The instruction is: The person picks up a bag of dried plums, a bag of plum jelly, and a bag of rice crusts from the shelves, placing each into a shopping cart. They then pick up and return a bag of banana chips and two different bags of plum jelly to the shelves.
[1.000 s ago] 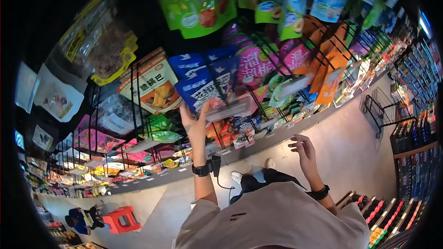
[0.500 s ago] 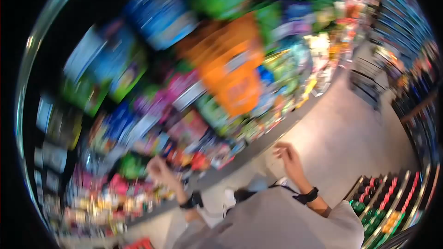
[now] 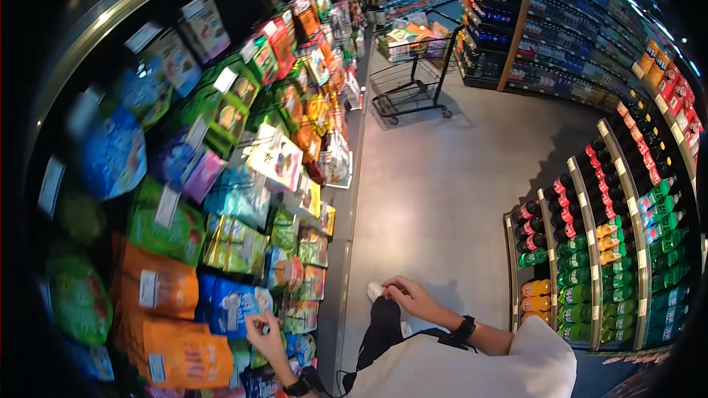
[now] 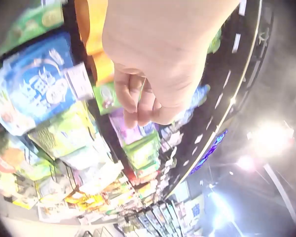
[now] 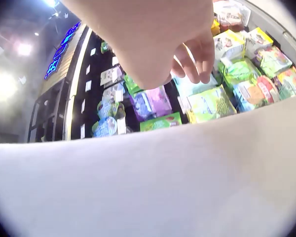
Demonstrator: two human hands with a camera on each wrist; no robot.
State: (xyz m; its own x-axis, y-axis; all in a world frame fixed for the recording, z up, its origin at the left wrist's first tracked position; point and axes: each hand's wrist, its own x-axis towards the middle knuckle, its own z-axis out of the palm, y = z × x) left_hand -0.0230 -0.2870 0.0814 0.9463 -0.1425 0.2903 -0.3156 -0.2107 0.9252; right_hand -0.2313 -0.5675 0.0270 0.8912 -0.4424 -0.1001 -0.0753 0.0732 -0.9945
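Note:
My left hand [image 3: 267,337] hangs beside the snack shelf, its fingers loosely curled and nothing in them. Close to it in the head view are a blue snack bag [image 3: 221,306] and orange snack bags [image 3: 190,354] on hooks. The left wrist view shows the same hand [image 4: 158,59] from behind, thumb and fingertips bent together over the bags. In front of my body, my right hand [image 3: 408,296] is held over the floor with relaxed, bent fingers and no object. Seen from its wrist, the right hand [image 5: 148,44] overlaps hanging snack bags in the background.
Bagged snacks with price tags fill the curved rack along the left. A black shopping cart [image 3: 413,85] carrying goods stands ahead in the aisle. At the right is a slanted shelf of drink bottles [image 3: 571,273]; the grey floor [image 3: 435,199] runs between.
My left hand, earlier raised at the blue and pink bags, has dropped away from them. The view has swung right along the aisle, and my right hand has come inward across my body.

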